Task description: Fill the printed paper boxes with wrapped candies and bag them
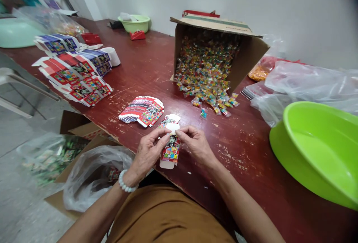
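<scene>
My left hand [147,153] and my right hand [195,144] both pinch a small red printed paper box [170,150] over the near edge of the dark red table [246,150]. Its white flaps show at top and bottom. A second flat box [169,119] lies just beyond it. To the left of that lies a fanned stack of flat red boxes [142,111]. A cardboard carton [218,49] lies tipped on its side, spilling several wrapped candies [212,99] toward me.
Folded red and blue boxes [74,68] are piled at the table's left edge. A bright green basin [316,153] sits at right, beside clear plastic bags [304,82]. A pale green bowl [134,23] and red tape dispenser [137,35] stand far back. Bagged cartons [92,176] rest on the floor.
</scene>
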The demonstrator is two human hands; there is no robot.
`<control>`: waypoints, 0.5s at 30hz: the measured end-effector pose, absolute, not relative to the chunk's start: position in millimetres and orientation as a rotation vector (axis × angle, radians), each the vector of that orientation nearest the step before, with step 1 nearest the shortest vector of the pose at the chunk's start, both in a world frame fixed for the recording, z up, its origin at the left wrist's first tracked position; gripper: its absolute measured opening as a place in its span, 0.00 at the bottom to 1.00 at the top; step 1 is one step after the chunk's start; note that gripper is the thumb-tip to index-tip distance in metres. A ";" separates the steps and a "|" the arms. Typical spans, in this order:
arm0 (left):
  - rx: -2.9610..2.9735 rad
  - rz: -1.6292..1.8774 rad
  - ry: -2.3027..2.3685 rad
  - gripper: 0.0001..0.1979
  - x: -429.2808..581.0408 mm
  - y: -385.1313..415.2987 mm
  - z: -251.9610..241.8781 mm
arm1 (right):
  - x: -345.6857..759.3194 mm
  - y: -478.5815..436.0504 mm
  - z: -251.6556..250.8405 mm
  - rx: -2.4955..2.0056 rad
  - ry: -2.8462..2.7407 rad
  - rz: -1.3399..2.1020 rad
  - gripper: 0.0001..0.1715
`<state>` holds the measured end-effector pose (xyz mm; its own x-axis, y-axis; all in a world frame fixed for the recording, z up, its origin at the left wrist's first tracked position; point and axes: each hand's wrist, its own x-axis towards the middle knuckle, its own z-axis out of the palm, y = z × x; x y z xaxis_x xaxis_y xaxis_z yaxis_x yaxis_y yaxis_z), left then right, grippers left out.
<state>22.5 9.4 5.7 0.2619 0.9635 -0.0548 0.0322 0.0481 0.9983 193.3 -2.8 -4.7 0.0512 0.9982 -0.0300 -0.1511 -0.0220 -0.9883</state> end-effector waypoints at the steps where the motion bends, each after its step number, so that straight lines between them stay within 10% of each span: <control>1: 1.327 0.968 1.056 0.14 22.3 10.6 5.2 | 195.9 -0.3 -2.9 -1.140 -1.012 1.304 0.16; 15: 0.711 0.608 0.859 0.23 29.3 1.9 9.1 | 199.1 -5.1 -6.5 -1.065 -1.210 1.225 0.13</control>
<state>29.3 1.9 9.1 0.5163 0.7241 -0.4573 -0.1906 0.6178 0.7629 199.1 -5.1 -6.5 -0.0402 0.9960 0.0800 -0.0918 0.0760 -0.9929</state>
